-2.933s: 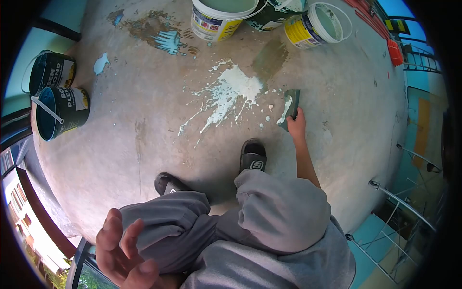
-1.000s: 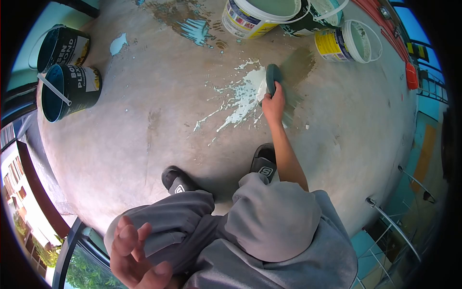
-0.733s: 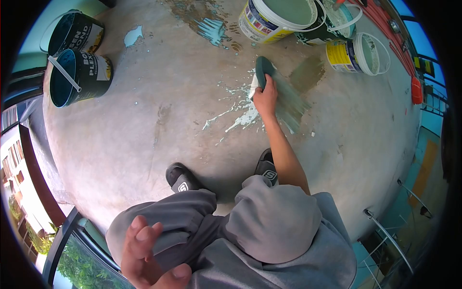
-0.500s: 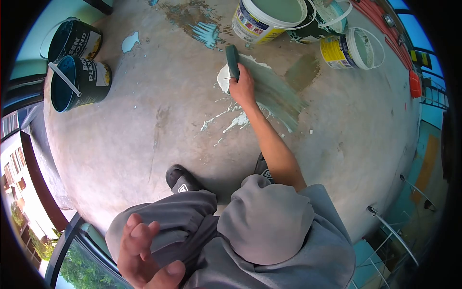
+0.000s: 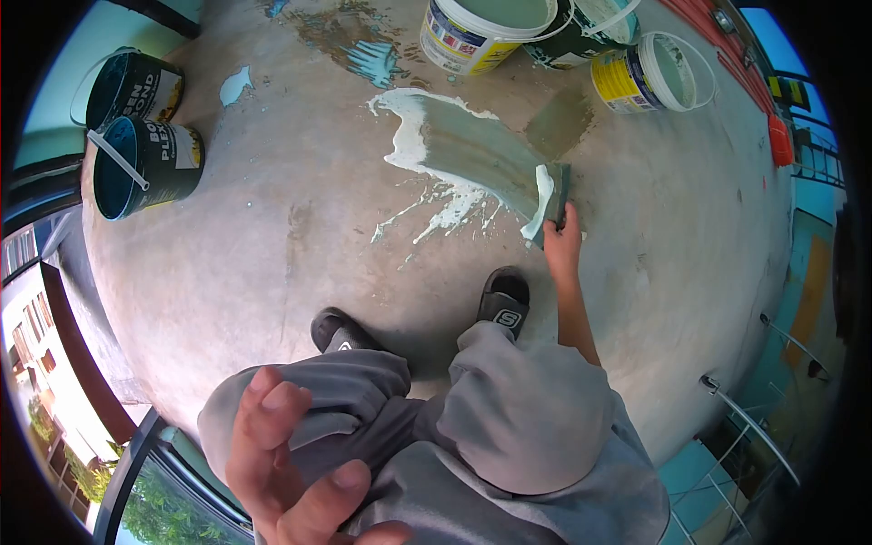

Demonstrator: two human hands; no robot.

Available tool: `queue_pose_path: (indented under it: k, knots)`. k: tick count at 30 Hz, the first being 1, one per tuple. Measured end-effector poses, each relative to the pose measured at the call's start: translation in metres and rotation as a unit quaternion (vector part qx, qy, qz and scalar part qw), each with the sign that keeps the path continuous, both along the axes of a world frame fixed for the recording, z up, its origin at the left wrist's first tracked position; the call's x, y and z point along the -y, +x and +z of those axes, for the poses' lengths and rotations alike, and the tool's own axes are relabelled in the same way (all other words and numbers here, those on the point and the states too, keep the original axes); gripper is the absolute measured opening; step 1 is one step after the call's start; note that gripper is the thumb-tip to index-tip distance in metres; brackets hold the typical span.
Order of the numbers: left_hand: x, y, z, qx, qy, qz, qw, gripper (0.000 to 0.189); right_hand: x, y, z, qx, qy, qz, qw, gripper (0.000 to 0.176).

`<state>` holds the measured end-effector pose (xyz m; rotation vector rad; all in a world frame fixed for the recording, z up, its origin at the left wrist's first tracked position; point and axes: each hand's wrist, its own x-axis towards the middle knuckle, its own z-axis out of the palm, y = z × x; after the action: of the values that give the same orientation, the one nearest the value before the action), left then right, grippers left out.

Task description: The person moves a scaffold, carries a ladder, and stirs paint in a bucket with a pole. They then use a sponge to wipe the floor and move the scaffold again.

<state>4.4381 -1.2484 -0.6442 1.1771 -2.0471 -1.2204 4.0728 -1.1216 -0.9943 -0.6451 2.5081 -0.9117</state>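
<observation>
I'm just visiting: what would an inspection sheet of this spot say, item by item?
Surface: concrete floor, pale paint spilled and smeared in a band.
Job's things: green spreader, paint along its edge.
Clutter: three open buckets, two dark tins.
Hands: right hand grips the spreader; left hand open, empty, near the knees.
Cables: nothing seen.
Surroundings: metal railing at the right edge.

My trowel (image 5: 550,202) spreads glossy wet paint (image 5: 427,136) on rough, matt concrete floor (image 5: 272,263); my trousers (image 5: 509,409) are soft grey cloth.
</observation>
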Motion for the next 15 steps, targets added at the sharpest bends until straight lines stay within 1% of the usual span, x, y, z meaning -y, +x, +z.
queue_pose_path:
  k: [1, 2, 5, 8, 10, 13, 15]
  knots:
    - [-0.005, -0.002, 0.003, 0.036, 0.028, 0.037, 0.998, 0.041, -0.015, -0.002, -0.001, -0.044, 0.019, 0.019, 0.999, 0.050]
    - [-0.006, -0.003, 0.003, 0.046, 0.029, 0.043, 0.998, 0.042, -0.027, -0.004, -0.003, -0.088, 0.038, 0.039, 0.995, 0.050]
    - [-0.007, -0.006, 0.006, 0.079, 0.024, 0.060, 0.995, 0.044, -0.038, 0.005, 0.002, -0.148, 0.051, 0.050, 0.986, 0.050]
    - [-0.004, -0.008, 0.008, 0.103, 0.011, 0.055, 0.993, 0.047, -0.029, 0.018, -0.025, -0.175, 0.077, 0.020, 0.981, 0.048]
    - [-0.004, 0.000, 0.007, 0.112, 0.010, 0.036, 0.993, 0.051, 0.001, 0.043, -0.024, -0.134, 0.048, 0.023, 0.990, 0.048]
    - [0.011, 0.003, 0.000, 0.008, -0.070, -0.065, 0.995, 0.052, 0.045, 0.079, -0.024, -0.105, -0.003, 0.065, 0.992, 0.050]
    - [0.010, 0.005, 0.001, 0.011, -0.076, -0.062, 0.995, 0.051, 0.073, 0.102, -0.025, -0.076, -0.029, 0.090, 0.993, 0.049]
